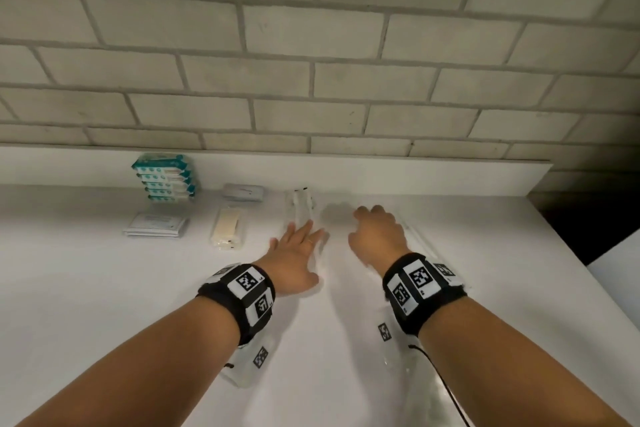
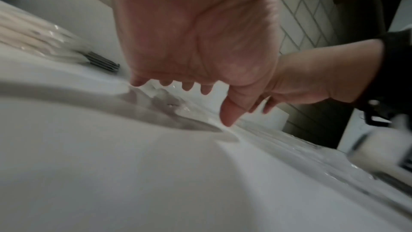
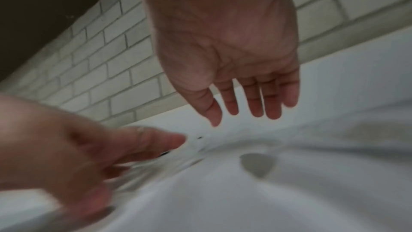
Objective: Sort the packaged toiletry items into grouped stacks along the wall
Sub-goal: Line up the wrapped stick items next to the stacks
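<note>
My left hand (image 1: 298, 248) (image 2: 223, 77) is spread flat, fingers straight, over the near end of a clear toothbrush packet (image 1: 300, 209) (image 2: 165, 102) that lies on the white counter (image 1: 104, 288); I cannot tell whether it touches the packet. My right hand (image 1: 378, 232) (image 3: 245, 80) hovers just to its right, fingers relaxed and pointing down, holding nothing. More clear packets (image 1: 420, 243) lie beside the right wrist. Against the backsplash stands a stack of teal wipe packs (image 1: 163, 177). Also there are flat white sachets (image 1: 156, 225), a cream item in clear wrap (image 1: 227, 229) and a small grey box (image 1: 243, 191).
A brick wall (image 1: 311, 45) rises behind a low white backsplash ledge (image 1: 415, 173). The counter ends at the right (image 1: 561, 229), with a dark gap beyond it. Bare counter stretches along the wall to the right of the toothbrush packet (image 1: 467, 204).
</note>
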`<state>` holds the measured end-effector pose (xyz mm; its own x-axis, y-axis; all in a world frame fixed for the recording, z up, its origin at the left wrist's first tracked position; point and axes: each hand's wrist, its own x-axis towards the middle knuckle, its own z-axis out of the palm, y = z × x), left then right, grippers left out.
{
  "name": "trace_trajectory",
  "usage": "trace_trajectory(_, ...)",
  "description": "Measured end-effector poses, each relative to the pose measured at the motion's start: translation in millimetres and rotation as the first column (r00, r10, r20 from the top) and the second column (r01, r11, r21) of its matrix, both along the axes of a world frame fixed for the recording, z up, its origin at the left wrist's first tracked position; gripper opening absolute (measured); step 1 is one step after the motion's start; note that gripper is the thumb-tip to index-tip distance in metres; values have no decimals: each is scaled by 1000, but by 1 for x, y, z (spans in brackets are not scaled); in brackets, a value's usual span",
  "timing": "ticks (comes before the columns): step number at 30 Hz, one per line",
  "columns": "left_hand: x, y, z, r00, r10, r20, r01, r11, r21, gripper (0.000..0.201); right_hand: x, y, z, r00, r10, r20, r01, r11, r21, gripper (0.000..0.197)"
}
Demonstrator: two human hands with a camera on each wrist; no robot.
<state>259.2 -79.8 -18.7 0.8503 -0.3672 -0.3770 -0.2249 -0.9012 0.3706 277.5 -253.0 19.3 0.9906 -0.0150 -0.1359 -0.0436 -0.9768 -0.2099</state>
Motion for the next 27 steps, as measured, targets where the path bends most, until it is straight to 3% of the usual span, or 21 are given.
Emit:
trace_trajectory(2, -4, -3, -4, 1000, -25, 11, 25, 1000, 17, 85, 4, -28, 6, 985, -174, -16, 170, 977, -126, 40)
trace_trajectory(4, -4, -5, -6, 1000, -18, 20, 17, 999, 50, 81, 6, -50, 1, 940, -306, -152, 291, 950, -113, 36)
trace_trajectory(6, -3, -5, -7, 1000, -7, 30, 5, 998, 69, 75, 10, -62, -13, 916, -315, -248, 313, 948, -51, 37)
trace_trajectory(10, -4, -6, -6, 1000, 3, 29, -5, 997, 74, 66, 5, -55, 3, 971, -144, -191, 136, 989, -55, 33)
trace_trajectory(12, -5, -7, -6, 1000, 12, 23, -14, 997, 81, 65, 3, -44, 23, 998, 57, 16, -55, 993, -102, 31)
trace_trajectory(14, -4, -8, -6, 1000, 19, 20, -20, 996, 82, 64, -1, -26, 35, 935, 291, 203, -255, 949, -188, 35)
trace_trajectory(15, -4, -8, -4, 1000, 20, 18, -22, 996, 82, 64, -3, -17, 36, 896, 390, 211, -339, 910, -239, 38)
trace_trajectory(17, -4, -9, -3, 1000, 26, 18, -27, 996, 82, 63, -9, -6, 25, 850, 522, 73, -485, 828, -281, 47)
trace_trajectory(20, -5, -7, -3, 999, 35, 16, -36, 996, 82, 63, -22, -8, 7, 843, 510, -170, -533, 834, -141, 60)
trace_trajectory(24, -4, -6, -5, 999, 38, 10, -39, 996, 78, 63, -26, -5, -4, 891, 402, -210, -409, 912, 9, 63)
trace_trajectory(27, -4, -7, -4, 999, 42, 0, -42, 997, 63, 63, -23, 6, -11, 895, 375, -240, -390, 920, -18, 53)
